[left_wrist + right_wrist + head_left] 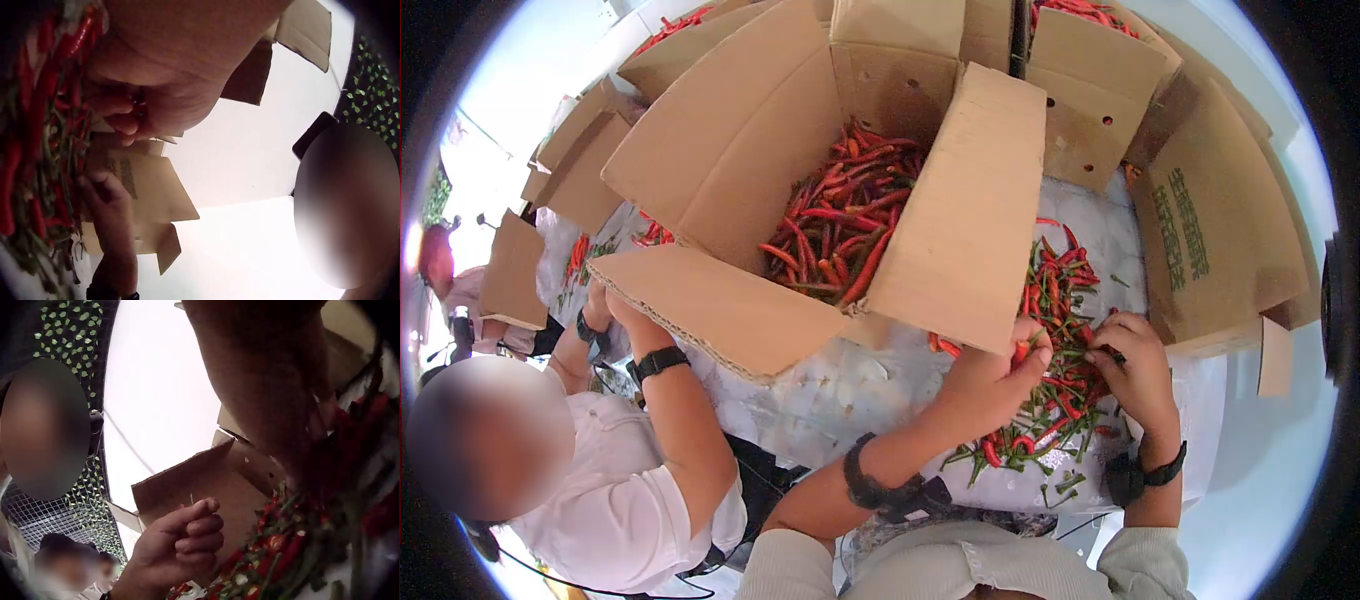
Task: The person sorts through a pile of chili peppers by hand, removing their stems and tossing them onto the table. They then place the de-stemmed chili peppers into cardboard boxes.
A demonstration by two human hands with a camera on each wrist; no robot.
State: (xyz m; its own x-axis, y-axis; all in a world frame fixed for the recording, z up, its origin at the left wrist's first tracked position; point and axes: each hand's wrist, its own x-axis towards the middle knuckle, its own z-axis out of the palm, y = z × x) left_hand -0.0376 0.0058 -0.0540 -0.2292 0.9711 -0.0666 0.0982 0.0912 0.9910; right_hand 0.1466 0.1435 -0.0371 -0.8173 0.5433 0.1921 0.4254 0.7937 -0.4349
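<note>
My left hand point(1012, 378) pinches a red chili pepper point(1022, 350) between thumb and fingers, over the left side of a loose pile of chili peppers point(1055, 400). In the right wrist view a thin green stem point(192, 499) sticks up from the same hand point(184, 547), whose other fingers are curled. My right hand point(1135, 365) is at the pile's right side, fingers bent and their tips among the peppers. I cannot tell whether those fingertips grip a pepper. The left wrist view shows this hand point(107, 203) beside red peppers and green stems.
An open cardboard box point(750, 130) with red chilies point(845, 215) stands at the back left, its flap point(965, 215) jutting toward my left hand. Another box point(1225, 215) stands at the right. A person in white point(625, 490) works on my left. Cut stems point(1060, 490) lie near the front edge.
</note>
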